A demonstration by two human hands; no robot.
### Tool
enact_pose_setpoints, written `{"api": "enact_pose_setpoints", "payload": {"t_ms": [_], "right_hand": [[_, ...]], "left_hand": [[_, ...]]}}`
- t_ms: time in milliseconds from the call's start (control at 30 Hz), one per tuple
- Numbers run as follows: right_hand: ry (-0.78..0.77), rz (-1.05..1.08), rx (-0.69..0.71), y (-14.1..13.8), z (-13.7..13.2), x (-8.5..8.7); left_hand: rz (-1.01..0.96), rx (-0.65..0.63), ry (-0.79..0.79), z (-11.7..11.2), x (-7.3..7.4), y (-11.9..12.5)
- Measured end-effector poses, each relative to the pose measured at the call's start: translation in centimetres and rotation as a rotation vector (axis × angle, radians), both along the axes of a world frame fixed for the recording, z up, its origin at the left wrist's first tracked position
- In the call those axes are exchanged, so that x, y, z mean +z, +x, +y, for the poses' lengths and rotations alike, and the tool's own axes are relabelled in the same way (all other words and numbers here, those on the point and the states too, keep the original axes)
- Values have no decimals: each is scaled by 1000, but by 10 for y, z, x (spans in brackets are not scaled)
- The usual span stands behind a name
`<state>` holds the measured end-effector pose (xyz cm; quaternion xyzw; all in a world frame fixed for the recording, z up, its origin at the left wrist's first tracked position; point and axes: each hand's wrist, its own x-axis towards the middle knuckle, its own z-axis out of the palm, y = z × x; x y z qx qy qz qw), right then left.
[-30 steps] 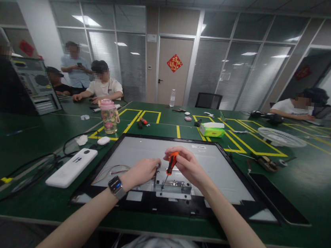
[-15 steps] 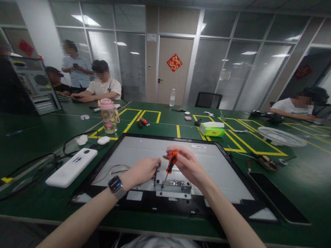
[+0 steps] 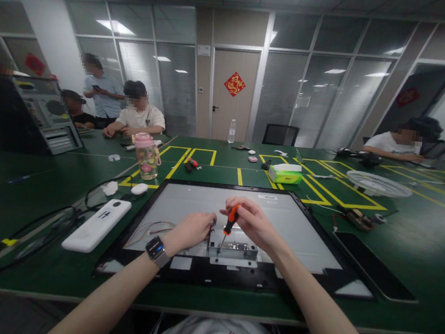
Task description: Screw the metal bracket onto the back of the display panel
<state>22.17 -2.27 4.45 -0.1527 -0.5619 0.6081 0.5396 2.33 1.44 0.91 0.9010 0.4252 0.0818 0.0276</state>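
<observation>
A flat display panel (image 3: 303, 235) with a black frame lies face down or back up in front of me; which side I cannot tell. On its near part stands a metal bracket (image 3: 232, 254) with small fittings. My right hand (image 3: 251, 218) is closed round the handle of an orange and black screwdriver (image 3: 231, 219), which leans slightly, its tip down at the bracket's left part. At the bracket's left edge, my left hand (image 3: 195, 228) is closed, fingertips against the metal. Thin wires (image 3: 151, 228) lie on the panel beside it.
Left of the panel are a white power bank (image 3: 97, 225), black cables (image 3: 25, 241) and a pink-lided bottle (image 3: 146, 158). To the right lie a black phone-like slab (image 3: 374, 266) and a small device (image 3: 359, 219). Farther back sits a tissue pack (image 3: 285, 174). Several people sit around.
Both hands and the bracket stay in place; the screwdriver handle has turned or tilted very slightly. Across the table, a seated person's hands have shifted.
</observation>
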Motion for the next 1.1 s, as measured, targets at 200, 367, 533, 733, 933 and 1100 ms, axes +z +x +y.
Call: {"api": "enact_pose_setpoints", "payload": {"t_ms": [200,367,533,733,933,1100], "right_hand": [[-56,10,70,0,-3,4],[-24,6,-4,0,0,1],[-32,-17,-11,1,1,0],[-41,9,43,0,-3,4],[-6,-12,-18,1,0,2],[-38,2,35,-3,-10,10]], "left_hand": [[-4,9,-1,2,-3,0],[-5,5,-3,2,-3,0],[1,6,-5,0,-1,0],[-1,11,-2,0,-1,1],[-7,-1,5,0,0,-1],[-15,0,24,-1,-2,1]]}}
